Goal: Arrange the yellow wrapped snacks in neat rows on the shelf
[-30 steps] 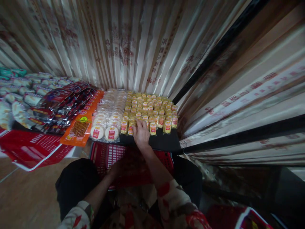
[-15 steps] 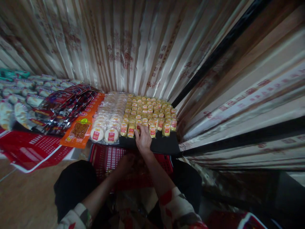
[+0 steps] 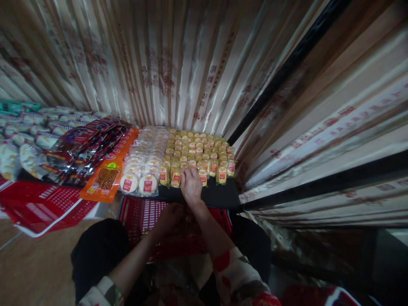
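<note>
My right hand (image 3: 191, 186) is at the front row of small yellow-wrapped snack packets (image 3: 194, 148) with red and orange labels. Its fingers are curled down and closed on one packet, which the hand mostly covers. My left hand (image 3: 172, 216) is low inside a red plastic basket (image 3: 134, 214) between my knees. Shadow hides its fingers, and the dim contents around it are hard to make out. The yellow packets stand in close rows on a black shelf (image 3: 219, 195). Round white crackers (image 3: 148, 185) in clear wrap lie just left of them.
Left along the shelf lie an orange pretzel-stick bag (image 3: 106, 180), dark shiny packets (image 3: 86, 148) and white-wrapped snacks (image 3: 32, 136). A second red basket (image 3: 38, 208) is below them. Pleated printed curtain (image 3: 178, 63) hangs behind, with a black pole (image 3: 270, 97) at right.
My right hand has drawn slightly lower, its fingers more curled over the front row. My left hand stays in the basket. The view has shifted slightly.
</note>
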The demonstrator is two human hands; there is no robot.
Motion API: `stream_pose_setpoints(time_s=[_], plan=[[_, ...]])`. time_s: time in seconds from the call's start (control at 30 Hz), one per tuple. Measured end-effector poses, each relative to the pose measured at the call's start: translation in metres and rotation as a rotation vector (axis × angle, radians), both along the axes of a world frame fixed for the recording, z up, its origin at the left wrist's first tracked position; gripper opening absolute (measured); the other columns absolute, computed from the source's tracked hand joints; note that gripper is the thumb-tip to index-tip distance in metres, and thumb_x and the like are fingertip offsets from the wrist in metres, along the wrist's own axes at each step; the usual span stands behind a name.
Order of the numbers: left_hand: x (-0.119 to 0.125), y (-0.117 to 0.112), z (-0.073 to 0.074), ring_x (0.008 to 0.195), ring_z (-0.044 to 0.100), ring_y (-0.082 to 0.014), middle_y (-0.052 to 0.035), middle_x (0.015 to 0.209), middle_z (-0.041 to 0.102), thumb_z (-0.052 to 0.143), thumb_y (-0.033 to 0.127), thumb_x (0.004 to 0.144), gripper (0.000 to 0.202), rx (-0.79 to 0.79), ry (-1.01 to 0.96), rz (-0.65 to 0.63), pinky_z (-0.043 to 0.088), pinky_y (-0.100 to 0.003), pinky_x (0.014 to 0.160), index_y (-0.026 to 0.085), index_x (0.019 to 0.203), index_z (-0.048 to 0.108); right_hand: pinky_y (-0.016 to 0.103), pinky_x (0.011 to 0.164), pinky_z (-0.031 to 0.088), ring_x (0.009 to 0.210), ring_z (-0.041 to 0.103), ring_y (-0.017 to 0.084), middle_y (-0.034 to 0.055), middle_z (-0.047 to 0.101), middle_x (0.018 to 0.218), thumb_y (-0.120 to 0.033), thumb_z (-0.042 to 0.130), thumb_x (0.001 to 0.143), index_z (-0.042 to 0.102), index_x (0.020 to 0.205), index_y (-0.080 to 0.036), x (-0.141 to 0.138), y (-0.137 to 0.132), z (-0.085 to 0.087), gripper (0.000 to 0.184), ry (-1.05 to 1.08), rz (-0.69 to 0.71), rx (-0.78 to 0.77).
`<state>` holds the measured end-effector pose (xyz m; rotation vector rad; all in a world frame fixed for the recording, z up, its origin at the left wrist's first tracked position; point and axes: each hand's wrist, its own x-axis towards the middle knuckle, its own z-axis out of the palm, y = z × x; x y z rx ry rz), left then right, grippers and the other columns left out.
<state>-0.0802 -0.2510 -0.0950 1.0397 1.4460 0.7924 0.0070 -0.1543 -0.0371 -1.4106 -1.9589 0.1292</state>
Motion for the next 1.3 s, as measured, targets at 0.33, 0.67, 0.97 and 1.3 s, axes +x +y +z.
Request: stream_pose_setpoints(time_s=[0.33, 0.67, 0.97, 1.3], plan=[[0.006, 0.017, 0.027, 0.066, 0.065, -0.0168, -0.0058, 0.087, 0.068, 0.052, 0.042, 0.076, 0.036, -0.069, -0.384, 0.286, 0.051, -0.029, 0.06, 0.017, 0.102, 0.051, 0.031, 0.074, 0.045, 0.078, 0.052, 0.018, 0.0059, 0.052, 0.081, -0.029, 0.036, 0.089, 0.053, 0.08, -0.019, 0.025, -0.026, -0.02, 0.022, 0.255, -0.14, -0.074], [0.017, 0.011, 0.036, 0.079, 0.067, -0.0194, -0.0081, 0.088, 0.069, 0.053, 0.04, 0.077, 0.025, -0.059, -0.634, 0.338, 0.054, -0.031, 0.073, 0.017, 0.087, 0.053, 0.03, 0.068, 0.049, 0.068, 0.057, 0.016, 0.003, 0.057, 0.074, -0.037, 0.042, 0.084, 0.05, 0.074, -0.021, 0.026, -0.063, -0.039, 0.021, 0.577, -0.22, -0.3], [0.026, 0.008, 0.047, 0.064, 0.062, -0.0141, -0.001, 0.073, 0.062, 0.051, 0.038, 0.074, 0.022, -0.128, -0.424, 0.463, 0.05, -0.025, 0.06, 0.02, 0.086, 0.048, 0.027, 0.062, 0.046, 0.064, 0.057, 0.016, 0.0, 0.059, 0.068, -0.038, 0.041, 0.083, 0.049, 0.072, -0.022, 0.029, -0.087, -0.035, 0.021, 0.637, -0.203, -0.44], [0.012, 0.015, 0.033, 0.054, 0.045, -0.0081, 0.0064, 0.058, 0.044, 0.055, 0.029, 0.068, 0.015, 0.201, 0.072, 0.471, 0.039, -0.019, 0.056, 0.02, 0.068, 0.043, 0.031, 0.077, 0.047, 0.083, 0.056, 0.019, 0.0103, 0.057, 0.099, -0.031, 0.05, 0.081, 0.058, 0.105, -0.016, 0.041, -0.083, -0.019, 0.029, 0.291, -0.077, -0.232]])
